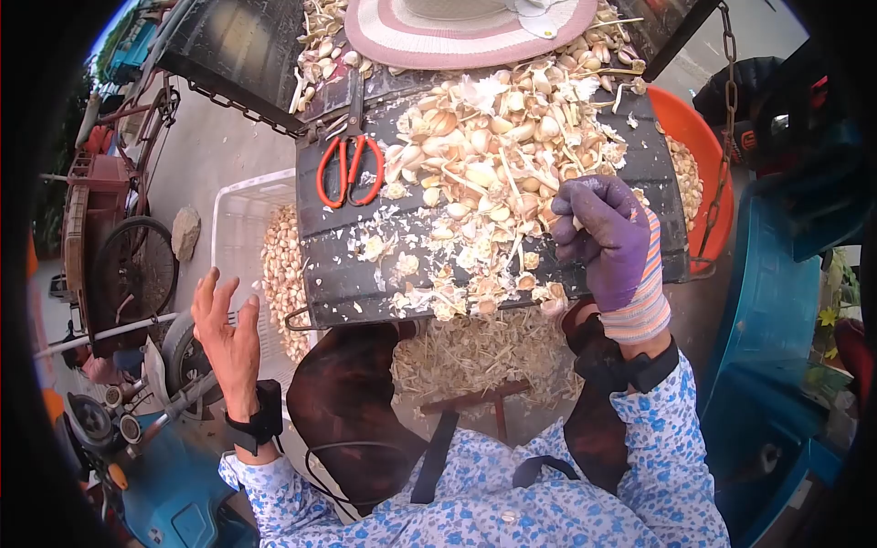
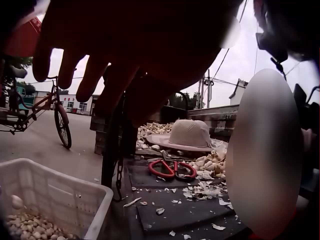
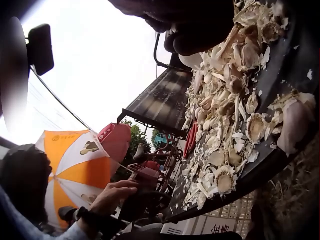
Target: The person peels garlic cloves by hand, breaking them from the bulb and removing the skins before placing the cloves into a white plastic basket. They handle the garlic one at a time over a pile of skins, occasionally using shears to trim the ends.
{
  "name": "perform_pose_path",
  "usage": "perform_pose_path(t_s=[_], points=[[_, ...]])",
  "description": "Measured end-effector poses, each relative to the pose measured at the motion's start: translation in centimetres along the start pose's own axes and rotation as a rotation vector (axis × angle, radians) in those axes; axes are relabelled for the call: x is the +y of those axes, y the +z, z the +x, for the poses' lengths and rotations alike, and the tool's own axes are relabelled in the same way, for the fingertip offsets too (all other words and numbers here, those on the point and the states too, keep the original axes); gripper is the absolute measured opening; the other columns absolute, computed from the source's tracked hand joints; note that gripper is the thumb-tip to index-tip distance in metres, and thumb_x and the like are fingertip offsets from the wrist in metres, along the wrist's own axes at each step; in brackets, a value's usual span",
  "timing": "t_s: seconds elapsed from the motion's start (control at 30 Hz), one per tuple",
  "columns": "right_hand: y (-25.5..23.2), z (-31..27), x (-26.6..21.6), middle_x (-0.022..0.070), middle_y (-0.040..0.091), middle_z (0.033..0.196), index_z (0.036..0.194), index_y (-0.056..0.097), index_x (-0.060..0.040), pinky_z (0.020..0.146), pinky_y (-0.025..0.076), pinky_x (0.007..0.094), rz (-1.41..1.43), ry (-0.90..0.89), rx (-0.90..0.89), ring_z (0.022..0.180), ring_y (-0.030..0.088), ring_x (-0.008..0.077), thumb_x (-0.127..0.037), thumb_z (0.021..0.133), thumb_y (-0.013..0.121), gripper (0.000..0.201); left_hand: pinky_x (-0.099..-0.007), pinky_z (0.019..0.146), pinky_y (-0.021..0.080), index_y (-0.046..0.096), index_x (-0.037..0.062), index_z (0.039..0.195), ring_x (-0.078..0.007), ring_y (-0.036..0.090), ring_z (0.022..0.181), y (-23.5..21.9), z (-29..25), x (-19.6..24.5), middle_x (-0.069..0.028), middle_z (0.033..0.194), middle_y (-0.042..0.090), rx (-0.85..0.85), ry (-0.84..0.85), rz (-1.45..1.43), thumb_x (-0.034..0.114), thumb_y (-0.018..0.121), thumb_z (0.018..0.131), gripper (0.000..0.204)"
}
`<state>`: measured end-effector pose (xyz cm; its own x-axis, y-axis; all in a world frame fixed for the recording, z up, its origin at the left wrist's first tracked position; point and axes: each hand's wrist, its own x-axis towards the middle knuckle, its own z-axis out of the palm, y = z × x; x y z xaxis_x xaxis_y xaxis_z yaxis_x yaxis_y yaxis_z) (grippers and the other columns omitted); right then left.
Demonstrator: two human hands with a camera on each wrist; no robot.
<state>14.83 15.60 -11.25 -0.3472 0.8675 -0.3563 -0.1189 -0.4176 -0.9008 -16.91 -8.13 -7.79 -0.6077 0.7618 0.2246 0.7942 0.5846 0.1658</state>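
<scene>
The gloved right grip (image 1: 610, 239) pinched a pale piece above the near right corner of the tailgate (image 1: 331, 290); the left grip (image 1: 228, 342), fingers spread, was beyond the left edge. Garlic (image 1: 484, 137) lay heaped centrally; light fingertip pressure seemed best.

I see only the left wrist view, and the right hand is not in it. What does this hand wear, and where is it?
Observer: The right hand, in a purple glove, is above the near right part of the dark board.
Operator: Thank you. And under the board, what lies on the ground?
Observer: A heap of dry stalks, seen between the person's legs.
Operator: Is some umbrella open near there?
Observer: Yes, the right wrist view shows an open orange and white umbrella in the background.
</scene>
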Motion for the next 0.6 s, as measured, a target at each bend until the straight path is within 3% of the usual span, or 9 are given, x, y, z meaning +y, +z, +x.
perform_pose_path(t_s=[0.03, 0.1, 0.17, 0.23, 0.3, 0.37, 0.47, 0.53, 0.6], points=[[0.3, -0.1, 0.2, 0.0056, 0.062, 0.084, 0.095, 0.06, -0.0002, 0.054, 0.048, 0.0221, -0.032, 0.027, -0.011, 0.064, 0.058, 0.0096, -0.021, 0.09, 0.059, 0.022, -0.038, 0.1, 0.036, 0.061, 0.0009, 0.11, -0.0276, 0.047, 0.12, 0.2, 0.1, 3.2, -0.0159, 0.128, 0.053, 0.013, -0.027, -0.212, 0.011, 0.063, 0.079, 0.033], [0.9, 0.1, 0.2, 0.0053, 0.062, 0.083, 0.094, 0.061, -0.0001, 0.054, 0.048, 0.0217, -0.093, 0.065, -0.034, 0.063, 0.058, 0.0097, -0.022, 0.089, 0.059, 0.022, -0.0257, 0.075, 0.045, 0.06, -0.0016, 0.107, -0.0129, 0.057, 0.09, 1.9, 0.2, 8.7, -0.0063, 0.105, 0.059, -0.146, -0.062, -0.659, 0.002, 0.06, 0.083, 0.024], [1.7, 0.0, 0.4, 0.005, 0.061, 0.082, 0.092, 0.061, -0.0003, 0.053, 0.047, 0.0214, -0.054, 0.045, -0.035, 0.062, 0.057, 0.0096, -0.023, 0.09, 0.057, 0.023, -0.0237, 0.066, 0.045, 0.059, -0.003, 0.102, -0.0098, 0.056, 0.073, 5.3, 0.2, 12.0, -0.0023, 0.089, 0.059, -0.26, 0.018, -0.739, -0.001, 0.06, 0.084, 0.019], [2.3, 0.0, 0.4, 0.0051, 0.06, 0.082, 0.093, 0.061, 0.0002, 0.052, 0.047, 0.0213, 0.017, 0.049, -0.006, 0.062, 0.057, 0.0097, -0.024, 0.091, 0.057, 0.024, -0.0264, 0.061, 0.045, 0.06, -0.0025, 0.098, -0.0133, 0.056, 0.067, 8.5, 0.7, 14.3, -0.009, 0.082, 0.059, -0.244, 0.179, -0.67, -0.003, 0.06, 0.08, 0.018], [2.3, 0.2, 0.4, 0.0058, 0.06, 0.086, 0.098, 0.059, 0.0019, 0.056, 0.047, 0.0224, 0.044, 0.043, -0.015, 0.067, 0.058, 0.0102, -0.027, 0.093, 0.055, 0.029, -0.0327, 0.06, 0.045, 0.061, -0.0013, 0.093, -0.0291, 0.058, 0.066, 10.9, 1.3, 15.9, -0.014, 0.082, 0.058, -0.17, 0.308, -0.601, -0.003, 0.06, 0.077, 0.016], [2.2, 0.5, 0.6, 0.0064, 0.059, 0.089, 0.1, 0.057, 0.0025, 0.058, 0.048, 0.0232, 0.06, 0.034, -0.009, 0.07, 0.058, 0.0105, -0.028, 0.094, 0.054, 0.032, -0.0381, 0.06, 0.045, 0.061, 0.0003, 0.09, -0.0349, 0.057, 0.067, 11.8, 1.9, 16.8, -0.0153, 0.08, 0.055, -0.198, 0.365, -0.542, -0.002, 0.058, 0.077, 0.014], [1.7, 0.8, 0.9, 0.0079, 0.059, 0.09, 0.106, 0.054, 0.0021, 0.06, 0.049, 0.0262, 0.206, 0.085, -0.076, 0.073, 0.059, 0.0138, -0.044, 0.096, 0.047, 0.048, -0.0468, 0.054, 0.044, 0.055, 0.0013, 0.08, -0.0389, 0.057, 0.064, 11.9, 2.3, 17.7, -0.0177, 0.078, 0.052, -0.248, 0.422, -0.411, -0.002, 0.055, 0.073, 0.008], [1.2, 1.0, 1.0, 0.0093, 0.059, 0.089, 0.108, 0.053, 0.0021, 0.061, 0.05, 0.029, 0.232, 0.094, -0.092, 0.075, 0.06, 0.0169, -0.053, 0.095, 0.043, 0.057, -0.0473, 0.056, 0.043, 0.054, 0.0009, 0.08, -0.0393, 0.056, 0.065, 12.3, 2.4, 17.4, -0.0186, 0.079, 0.052, -0.304, 0.424, -0.354, -0.002, 0.054, 0.074, 0.007], [1.2, 0.9, 1.0, 0.008, 0.058, 0.09, 0.109, 0.053, 0.0033, 0.061, 0.05, 0.0273, 0.252, 0.097, -0.091, 0.075, 0.06, 0.0152, -0.051, 0.095, 0.044, 0.057, -0.0467, 0.059, 0.042, 0.053, 0.001, 0.08, -0.0386, 0.055, 0.07, 11.6, 2.4, 17.6, -0.0175, 0.079, 0.051, -0.343, 0.396, -0.338, -0.001, 0.055, 0.075, 0.005]])
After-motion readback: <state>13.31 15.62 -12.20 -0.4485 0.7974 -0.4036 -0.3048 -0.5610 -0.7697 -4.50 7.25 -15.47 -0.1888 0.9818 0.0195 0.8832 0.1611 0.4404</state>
